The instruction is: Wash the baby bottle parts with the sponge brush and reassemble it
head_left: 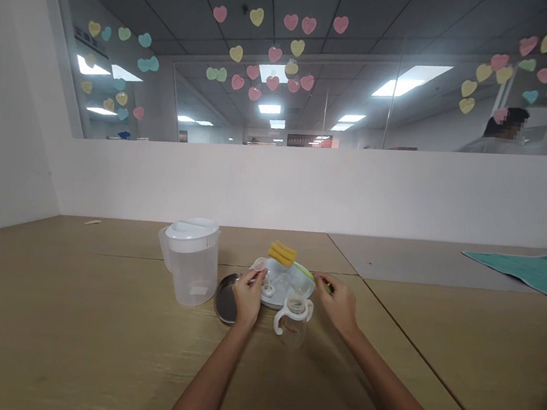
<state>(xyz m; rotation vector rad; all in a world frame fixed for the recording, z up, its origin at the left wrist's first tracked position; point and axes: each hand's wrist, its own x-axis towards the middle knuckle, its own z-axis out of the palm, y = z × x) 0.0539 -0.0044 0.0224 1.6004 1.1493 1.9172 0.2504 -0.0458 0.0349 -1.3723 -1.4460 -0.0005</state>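
My left hand [247,296] pinches a small translucent round piece [260,264], perhaps a bottle part, over the left rim of a white bowl [272,303]. My right hand [339,306] is closed round the green handle of a bottle brush [282,254], whose yellow sponge head points left above the bowl's far side. Clear pieces and a small white ringed part [268,290] lie in the bowl. Between my forearms, in front of the bowl, a clear baby bottle [293,332] with white side handles stands upright without a lid.
A translucent pitcher [195,275] with a white lid stands to the left. Partly behind my left hand lies a dark metal dish [226,301]. A teal cloth [537,272] is at the far right. A white wall with a window bounds the table; a person [497,137] is beyond the glass.
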